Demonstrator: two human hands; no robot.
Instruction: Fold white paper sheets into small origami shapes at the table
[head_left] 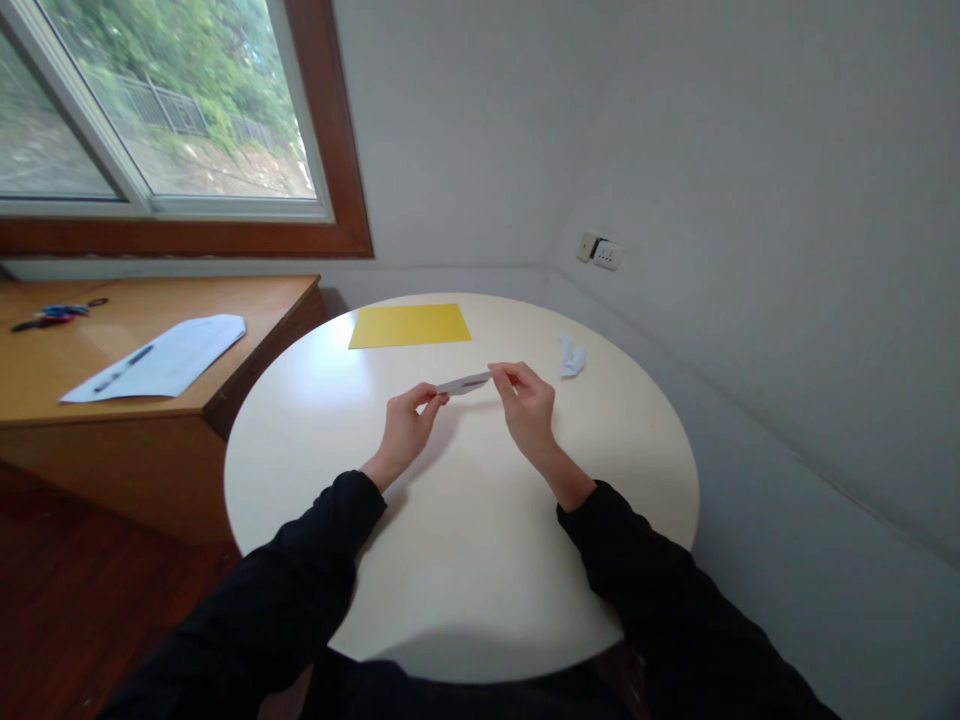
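I hold a small folded white paper piece above the round cream table. My left hand pinches its left end and my right hand pinches its right end. The piece is long, narrow and nearly flat, seen edge-on. A yellow paper sheet lies flat at the table's far side. A small folded white paper shape rests on the table to the right of my right hand. Both arms wear black sleeves.
A wooden desk stands to the left, with a white sheet, a pen and scissors on it. A window is above it. Grey walls close in on the right, with a wall socket.
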